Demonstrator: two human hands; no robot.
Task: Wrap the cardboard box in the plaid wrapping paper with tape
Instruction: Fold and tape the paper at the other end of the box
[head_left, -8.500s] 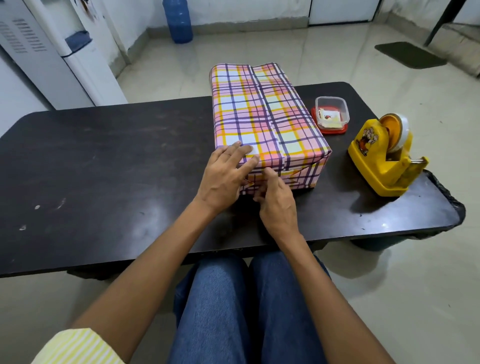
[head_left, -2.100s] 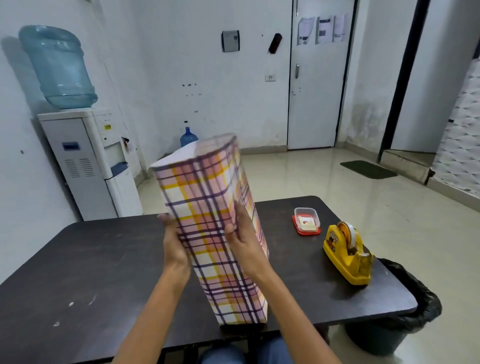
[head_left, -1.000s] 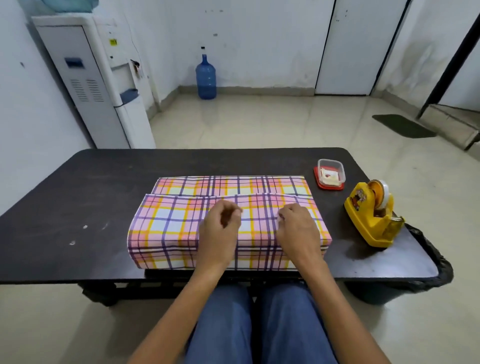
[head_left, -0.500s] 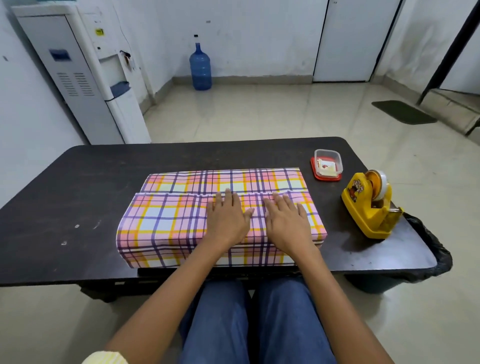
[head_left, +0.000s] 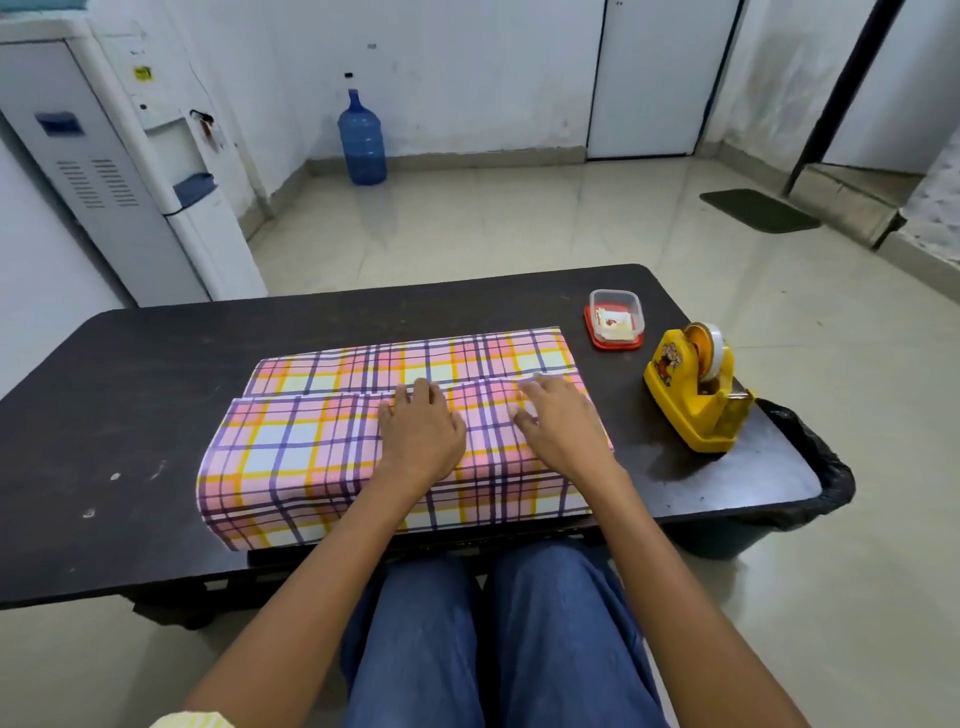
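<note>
Paper (head_left: 311, 457) is right round the box (head_left: 291, 499) now, no cardboard showing, and the seam (head_left: 322, 398) runs along the top, so the long wrap looks done to me. Left hand (head_left: 422, 439) sits mid-box and right hand (head_left: 565, 434) towards the right end. Both lie flat with fingers (head_left: 418, 395) straight, pressing the overlap and gripping nothing. The box lies across the counter (head_left: 130, 374) near its front edge, directly under both palms. I can't tell if the seam is taped. The ends probably need folding, and the dispenser (head_left: 693, 397) waits to the right, clear of the box
</note>
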